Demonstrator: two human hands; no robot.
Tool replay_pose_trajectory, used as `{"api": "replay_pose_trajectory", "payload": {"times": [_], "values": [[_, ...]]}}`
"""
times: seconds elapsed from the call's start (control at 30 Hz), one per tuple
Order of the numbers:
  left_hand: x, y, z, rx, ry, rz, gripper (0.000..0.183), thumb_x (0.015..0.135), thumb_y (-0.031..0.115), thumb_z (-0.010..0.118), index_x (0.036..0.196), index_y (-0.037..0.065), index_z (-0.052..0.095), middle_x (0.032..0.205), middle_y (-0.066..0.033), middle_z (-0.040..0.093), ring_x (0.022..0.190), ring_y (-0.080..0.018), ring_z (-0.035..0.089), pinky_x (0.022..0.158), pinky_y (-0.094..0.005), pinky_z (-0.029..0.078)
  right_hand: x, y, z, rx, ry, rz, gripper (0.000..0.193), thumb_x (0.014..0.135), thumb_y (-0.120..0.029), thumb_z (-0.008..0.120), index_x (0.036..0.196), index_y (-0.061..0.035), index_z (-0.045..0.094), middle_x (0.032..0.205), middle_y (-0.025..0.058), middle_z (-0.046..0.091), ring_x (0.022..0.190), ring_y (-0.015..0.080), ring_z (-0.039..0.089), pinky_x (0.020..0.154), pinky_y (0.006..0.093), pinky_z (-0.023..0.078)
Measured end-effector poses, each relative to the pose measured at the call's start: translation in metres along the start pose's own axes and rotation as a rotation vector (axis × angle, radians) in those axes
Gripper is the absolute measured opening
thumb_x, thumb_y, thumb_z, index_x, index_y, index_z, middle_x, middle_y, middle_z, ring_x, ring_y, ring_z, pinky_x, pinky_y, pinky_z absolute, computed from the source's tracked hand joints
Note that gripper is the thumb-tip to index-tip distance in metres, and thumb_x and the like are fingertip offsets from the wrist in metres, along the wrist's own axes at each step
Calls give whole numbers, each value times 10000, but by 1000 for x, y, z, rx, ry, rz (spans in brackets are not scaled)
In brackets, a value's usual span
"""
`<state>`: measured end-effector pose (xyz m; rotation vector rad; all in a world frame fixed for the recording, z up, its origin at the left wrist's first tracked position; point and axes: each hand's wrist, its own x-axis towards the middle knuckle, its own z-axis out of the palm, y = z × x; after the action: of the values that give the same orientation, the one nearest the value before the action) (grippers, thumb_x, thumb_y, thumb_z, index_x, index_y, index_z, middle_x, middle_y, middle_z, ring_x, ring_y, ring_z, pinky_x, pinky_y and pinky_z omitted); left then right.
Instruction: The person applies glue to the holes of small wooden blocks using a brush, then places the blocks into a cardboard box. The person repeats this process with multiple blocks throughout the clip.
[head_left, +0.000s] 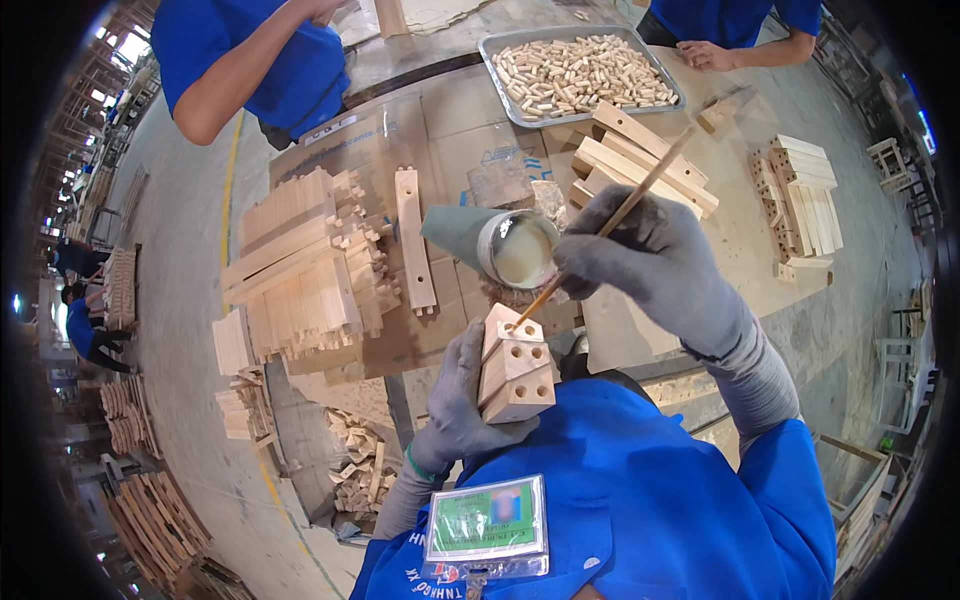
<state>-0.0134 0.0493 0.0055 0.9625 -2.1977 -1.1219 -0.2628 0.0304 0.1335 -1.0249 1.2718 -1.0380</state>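
Note:
My left hand (462,390), in a grey glove, is closed round a stack of three wooden bars (516,375). Their end faces point up toward me, each with a pair of drilled holes. A thin wooden stick (640,195) is pinched in my gloved right hand (635,245), slanting down so that its lower tip meets the end of the farthest bar, at or beside a hole. Just beyond the bars is a cup (522,254) of cream-coloured liquid, tilted toward me, with a grey-green cone-shaped piece (455,236) against its left side.
Stacked wooden bars (300,270) lie left on the cardboard-covered table, beside one drilled bar (413,240). Farther off stands a metal tray (585,75) of wooden dowels. More bars (640,160) lie beyond my right hand and at the right (800,195). Two people in blue work across the table.

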Motion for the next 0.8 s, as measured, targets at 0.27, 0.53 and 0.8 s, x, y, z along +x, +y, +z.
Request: {"api": "replay_pose_trajectory", "payload": {"times": [0.27, 0.53, 0.8], "values": [[-12, -28, -14, -54, 2, -146, 1196, 517, 220, 880, 1447, -59, 181, 1334, -215, 431, 1230, -319, 467, 1036, -401, 391, 2, 89, -27, 114, 180, -140, 126, 857, -4, 657, 965, 28, 601, 901, 70, 665, 845, 99, 632, 771, 236, 529], [-8, -40, -17, -41, 42, -150, 1174, 523, 313, 878, 1426, -57, 224, 1278, -208, 472, 1168, -344, 508, 988, -400, 436, -11, 119, -19, -192, 107, -422, 174, 815, -9, 708, 950, -1, 597, 946, 111, 672, 814, 155, 653, 706, 286, 542], [3, -28, -14, 29, -6, -153, 1194, 535, 182, 870, 1455, -62, 150, 1347, -222, 411, 1243, -328, 467, 1042, -404, 387, -23, 100, 0, -61, 183, -495, 210, 807, -31, 726, 949, -28, 571, 884, 123, 675, 760, 178, 668, 653, 282, 540]]}}
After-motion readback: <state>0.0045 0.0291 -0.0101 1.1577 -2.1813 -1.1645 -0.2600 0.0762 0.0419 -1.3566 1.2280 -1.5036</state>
